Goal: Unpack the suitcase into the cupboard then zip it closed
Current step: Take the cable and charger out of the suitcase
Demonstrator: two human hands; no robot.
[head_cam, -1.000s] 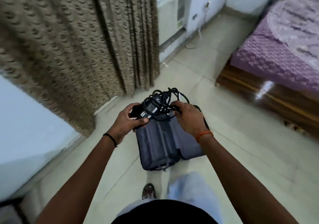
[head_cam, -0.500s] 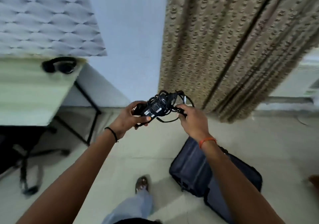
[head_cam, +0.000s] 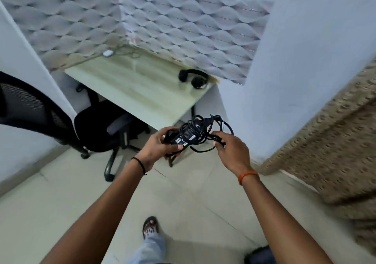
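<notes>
**Both hands hold a black power adapter near a desk**

The left hand [head_cam: 156, 148] grips one end of a black power adapter [head_cam: 188, 136], thumb over its label, while the right hand [head_cam: 231, 149] pinches the tangled black cable [head_cam: 213, 127] wound around it. A black band circles the left wrist and an orange band [head_cam: 248, 177] the right. Beyond the hands stands a pale wooden desk [head_cam: 142, 92] carrying black headphones [head_cam: 194, 78] and a small white object [head_cam: 107, 53] by the patterned wall. A black mesh office chair [head_cam: 61, 121] sits to the left, partly under the desk. A patterned beige curtain [head_cam: 325, 151] hangs at right. A sandalled foot [head_cam: 150, 227] rests on the tiled floor [head_cam: 50, 212]; a dark suitcase corner [head_cam: 259, 256] shows at the bottom edge.
</notes>
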